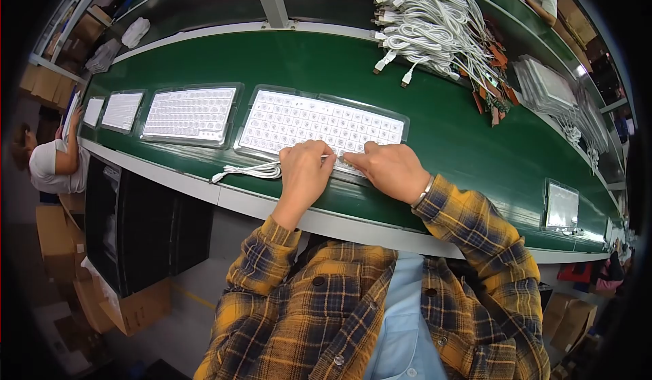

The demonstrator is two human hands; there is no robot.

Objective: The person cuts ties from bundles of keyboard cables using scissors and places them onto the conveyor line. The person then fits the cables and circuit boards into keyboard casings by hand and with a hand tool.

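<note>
Left hand and right hand meet tip to tip over the near edge of the keyboard. The left thumb and finger appear pinched on a thin white strand, possibly an end of the cable, though the join is hidden. The right hand is curled, its finger and thumb at the keyboard's edge just beside the left fingertips; whether it grips anything I cannot tell.

The likeliest trouble is at that pinch: the strand is so fine that a slight slip could bend it or pull it off line. The cable lies looped just left of the left wrist, its plug near the bench's front edge, so a sleeve brushing it could tug whatever the left fingers hold. Pressing hard with the right fingertips might also shift the keyboard in its clear tray or tip the near rim.

As for place, the keyboard lies flat under and beyond both hands, most of it reaching out ahead and to the left, a shorter part ahead of the right knuckles.
</note>
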